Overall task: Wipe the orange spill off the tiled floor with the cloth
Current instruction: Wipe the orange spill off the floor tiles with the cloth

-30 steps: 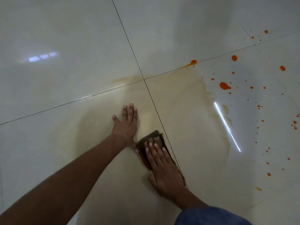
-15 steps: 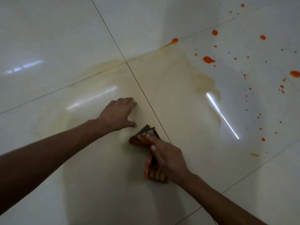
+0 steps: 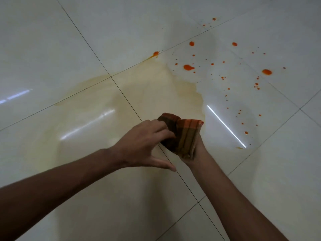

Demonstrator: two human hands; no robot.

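Note:
A folded orange-and-brown striped cloth (image 3: 185, 136) is held up off the floor between both hands. My right hand (image 3: 195, 150) cups it from below, palm up, mostly hidden under the cloth. My left hand (image 3: 145, 146) pinches the cloth's left fold with its fingertips, thumb spread out. Orange drops of the spill (image 3: 188, 67) dot the white tiles at the upper right, with larger blobs (image 3: 267, 72) further right. A pale yellowish smear (image 3: 156, 91) covers the tiles ahead of my hands.
Glossy white floor tiles (image 3: 52, 40) with dark grout lines fill the view. Bright light reflections streak the floor at left and right of the hands. One orange blob (image 3: 155, 53) lies on a grout line.
My right hand lifted the cloth off the floor and turned palm up. My left hand left the tile and took hold of the cloth's fold.

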